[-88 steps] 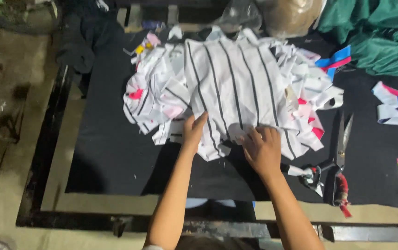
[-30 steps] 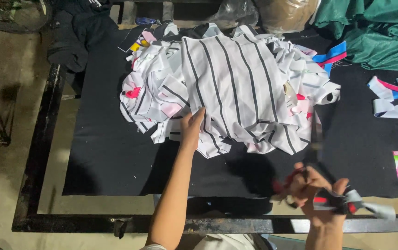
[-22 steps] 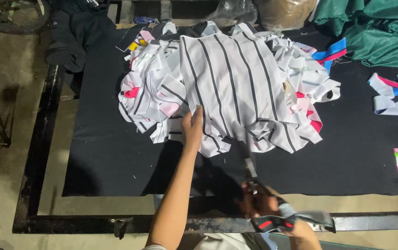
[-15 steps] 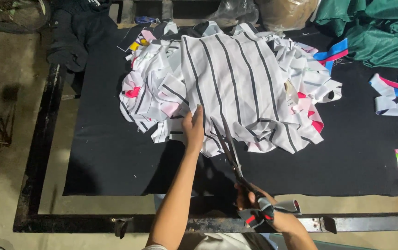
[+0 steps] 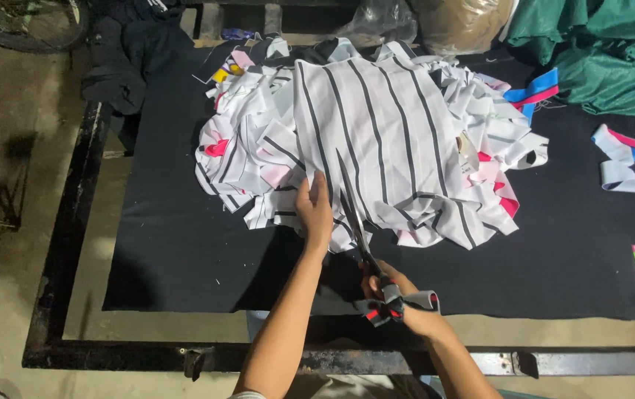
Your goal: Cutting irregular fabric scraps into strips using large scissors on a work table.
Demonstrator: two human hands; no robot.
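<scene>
We see the left hand [image 5: 314, 214] pressed flat, fingers together, on the near edge of the white, dark-striped fabric [image 5: 384, 140] heaped on the black table cover [image 5: 177, 244]. The right hand [image 5: 395, 292] is closed around the handles of the scissors [image 5: 358, 229], whose blades run up onto the cloth just beside the left hand; they appear nearly shut, though the dim view leaves this uncertain.
</scene>
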